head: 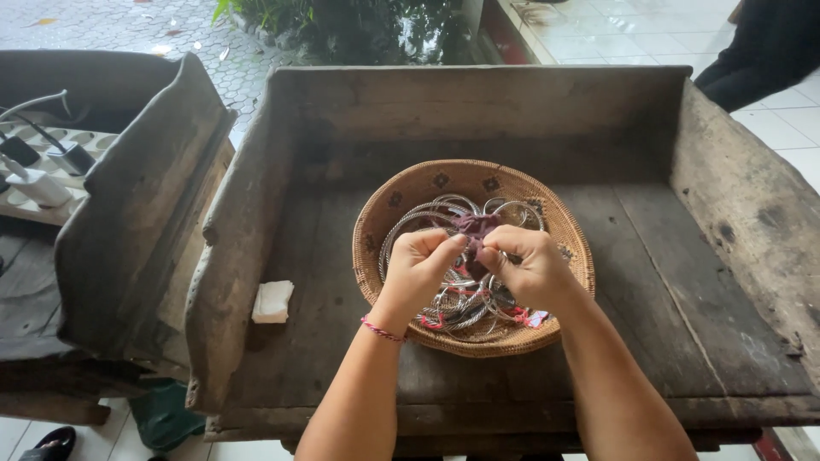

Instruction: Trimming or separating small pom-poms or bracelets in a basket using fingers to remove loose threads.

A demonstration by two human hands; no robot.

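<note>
A round woven basket (401,192) sits in the middle of a weathered wooden tray table (649,282). It holds several silver metal bangles (427,215) and some red and pink threads. Both my hands hover over the basket, close together. My left hand (418,265), with a red braided bracelet on its wrist, and my right hand (530,266) pinch a small dark maroon piece of cloth or thread (475,224) between their fingertips. What lies under my hands is hidden.
A folded white tissue (272,301) lies at the tray's left wall. A second wooden tray (128,213) stands to the left, beside white chargers (38,183). Plants (359,26) and tiled floor lie beyond. A person's dark-clothed leg (760,51) is at top right.
</note>
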